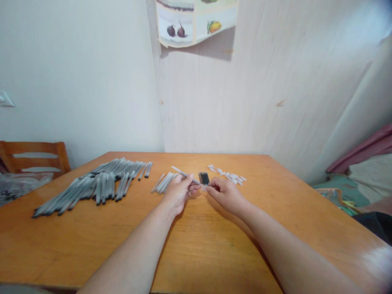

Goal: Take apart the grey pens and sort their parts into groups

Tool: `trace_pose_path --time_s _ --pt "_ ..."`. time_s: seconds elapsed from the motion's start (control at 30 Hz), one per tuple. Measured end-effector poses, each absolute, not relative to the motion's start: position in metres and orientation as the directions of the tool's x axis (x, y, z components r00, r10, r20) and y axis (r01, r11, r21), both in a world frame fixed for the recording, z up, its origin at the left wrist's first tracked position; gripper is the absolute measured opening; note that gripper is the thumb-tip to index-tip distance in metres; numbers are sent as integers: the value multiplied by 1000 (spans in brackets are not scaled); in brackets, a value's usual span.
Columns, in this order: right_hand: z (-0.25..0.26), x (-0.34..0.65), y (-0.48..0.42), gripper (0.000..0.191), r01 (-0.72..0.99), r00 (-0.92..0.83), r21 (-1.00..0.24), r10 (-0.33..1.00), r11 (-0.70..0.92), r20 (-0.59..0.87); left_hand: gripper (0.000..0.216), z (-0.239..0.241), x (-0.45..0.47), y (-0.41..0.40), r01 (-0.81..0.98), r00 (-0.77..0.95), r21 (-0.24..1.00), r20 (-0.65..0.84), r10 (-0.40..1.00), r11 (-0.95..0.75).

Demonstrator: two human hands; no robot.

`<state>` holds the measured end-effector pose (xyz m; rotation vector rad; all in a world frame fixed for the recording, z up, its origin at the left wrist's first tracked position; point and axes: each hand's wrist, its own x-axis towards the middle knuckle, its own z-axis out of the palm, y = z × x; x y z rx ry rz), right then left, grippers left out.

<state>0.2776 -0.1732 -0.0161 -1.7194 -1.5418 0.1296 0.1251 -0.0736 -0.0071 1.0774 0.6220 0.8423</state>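
Note:
My left hand (180, 191) is closed round a thin grey pen barrel (183, 174) that slants up to the left. My right hand (223, 191) pinches a small clear part (204, 187) at the barrel's near tip; what it is I cannot make out. Both hands meet above the middle of the wooden table (202, 245). Just behind them lies a small bunch of dark refills (203, 177). A small heap of grey barrels (164, 182) lies left of my left hand. Several white caps (228, 174) lie scattered behind my right hand.
A large row of grey pens (94, 185) covers the table's left part. A wooden chair (33, 157) and a plastic bag (18, 185) stand at the far left. The wall rises behind the table, with a fruit poster (196, 20) above. Cloth and bags (358, 179) lie right.

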Motion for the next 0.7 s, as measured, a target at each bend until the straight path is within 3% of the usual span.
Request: trace_pose_path --time_s 0.5,0.7 --pt "-4 294 -180 14 849 207 -525 882 52 423 22 3 103 -33 -476 152 877 14 988 61" --pt "-5 297 -179 17 863 396 -462 842 -205 367 24 2 102 -29 -432 83 902 46 995 -6"
